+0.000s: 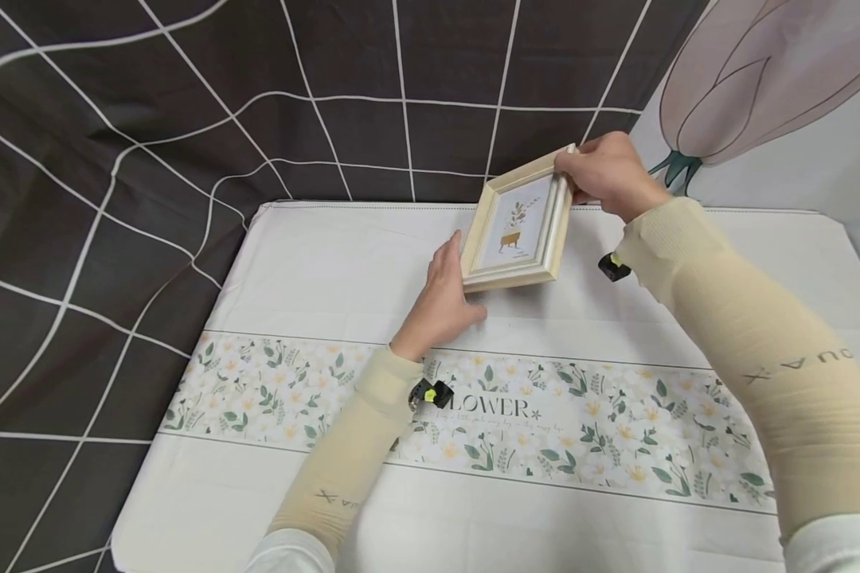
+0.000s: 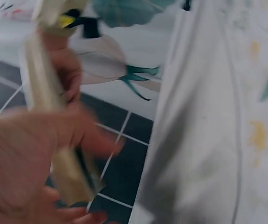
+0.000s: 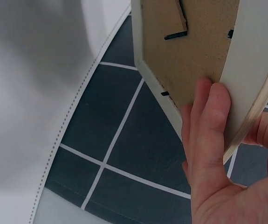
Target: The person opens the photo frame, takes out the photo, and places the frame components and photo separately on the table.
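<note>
A cream picture frame (image 1: 514,215) with a print of a plant in a brown pot is tilted above the far part of the table. My right hand (image 1: 607,171) grips its upper right corner, thumb at the front edge. From the right wrist view, the fingers (image 3: 213,112) lie on the brown back panel (image 3: 196,51), which has small black clips. My left hand (image 1: 444,298) is beside the frame's lower left corner, fingers along its left side and thumb spread away below. Blurred in the left wrist view, that thumb (image 2: 85,135) overlaps the edge-on frame.
A white tablecloth (image 1: 315,270) with a floral band and the word FLOWER covers the table. Dark cloth with a white grid (image 1: 444,64) hangs behind and at the left. A pale wall hanging with a large pink flower (image 1: 752,87) is at the back right.
</note>
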{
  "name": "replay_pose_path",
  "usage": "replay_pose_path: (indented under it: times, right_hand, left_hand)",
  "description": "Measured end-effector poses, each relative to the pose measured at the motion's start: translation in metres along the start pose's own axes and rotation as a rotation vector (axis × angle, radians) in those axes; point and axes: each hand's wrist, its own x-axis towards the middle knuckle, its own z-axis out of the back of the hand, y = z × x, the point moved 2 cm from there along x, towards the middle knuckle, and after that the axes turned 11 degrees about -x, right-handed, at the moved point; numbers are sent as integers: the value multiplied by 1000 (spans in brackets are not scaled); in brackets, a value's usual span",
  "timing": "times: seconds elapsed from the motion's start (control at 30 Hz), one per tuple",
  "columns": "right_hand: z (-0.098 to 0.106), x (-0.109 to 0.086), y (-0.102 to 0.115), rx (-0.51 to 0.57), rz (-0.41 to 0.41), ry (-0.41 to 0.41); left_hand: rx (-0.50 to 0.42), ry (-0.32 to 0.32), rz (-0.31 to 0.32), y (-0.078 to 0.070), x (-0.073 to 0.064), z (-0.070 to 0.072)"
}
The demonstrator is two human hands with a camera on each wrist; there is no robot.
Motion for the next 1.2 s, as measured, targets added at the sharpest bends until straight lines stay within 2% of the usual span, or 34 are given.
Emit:
replay_pose_path:
  times: [0.1,0.17,0.23,0.33,0.47,0.6,0.8,0.93,1.2]
  right_hand:
    - [2,0,-4,-22,-2,1]
    - [2,0,-6,-41,-2,2]
    - [2,-1,-8,-53,4,-2]
    - [2,-1,-11,-73,19,-6]
    - [1,-2,-13,-90,34,-4]
    - [0,-3,-15,-107,43,-2]
    - [-4,-4,-17,-122,72,3]
    - [-8,-3,-20,-101,79,7]
    - [-10,-1,-25,-50,73,14]
  left_hand:
    - [-206,166,55,4,2,3]
    - [-385,233,34,7,4,4]
    - [-537,251,20,10,7,6]
    - [-662,229,48,14,12,6]
    - [-685,138,177,21,18,4]
    - [-713,66,245,23,24,2]
    - [-748,-8,276,25,33,0]
    - [-761,-21,289,26,36,-2]
    - [-844,-36,281,26,37,-3]
